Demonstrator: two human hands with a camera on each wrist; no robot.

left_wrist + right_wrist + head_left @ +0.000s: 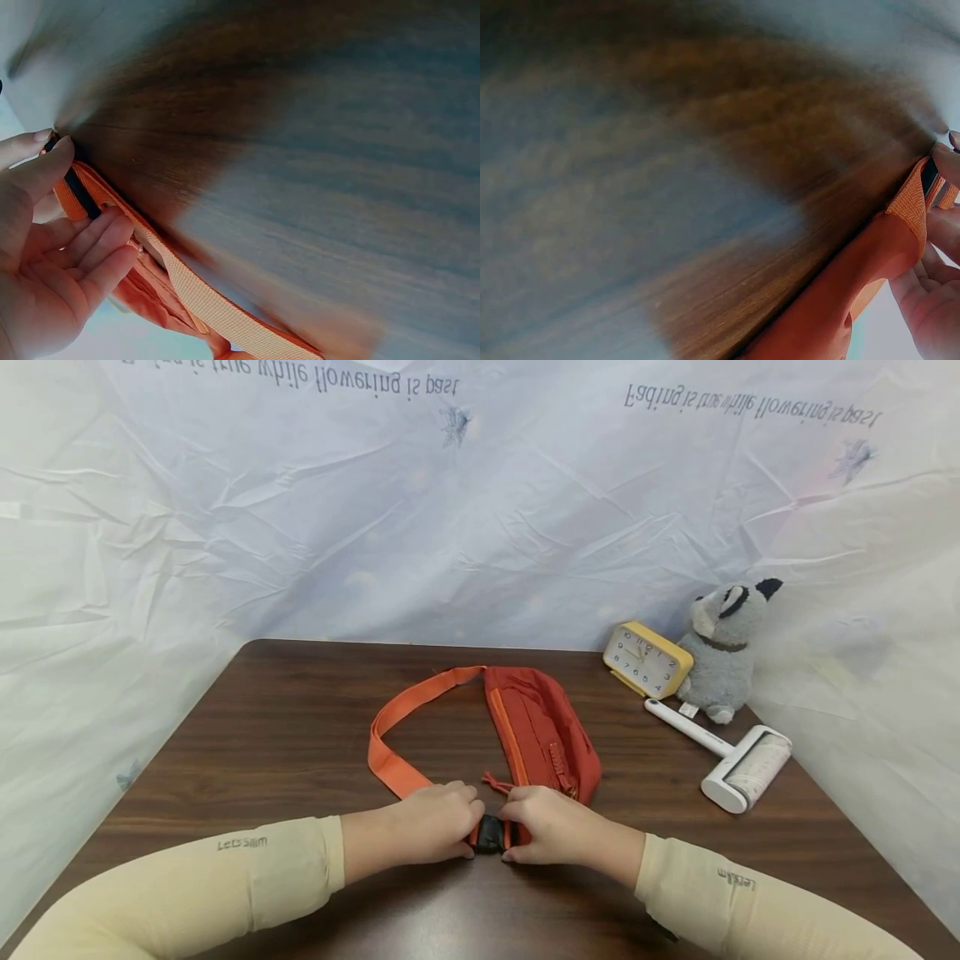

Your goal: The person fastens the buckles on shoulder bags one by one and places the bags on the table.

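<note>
A red waist bag (536, 722) lies on the table with its orange strap (390, 727) looped out to the left. At the near end of the loop, a black plastic buckle (491, 833) shows between the two hands. My left hand (438, 820) pinches its left side between thumb and fingers. The right hand (551, 827) grips the opposite side, where the webbing comes from the bag. In the left wrist view, the strap (225, 315) runs away from the fingers; the right wrist view has the bag's end (840, 292) beside the hand. The fingers partly hide the buckle.
At the back right stand a yellow alarm clock (648, 660) and a grey plush toy (722, 652). A white lint roller (746, 768) lies in front of them, near the table's right edge. White sheeting (420, 527) hangs behind the brown table (300, 718).
</note>
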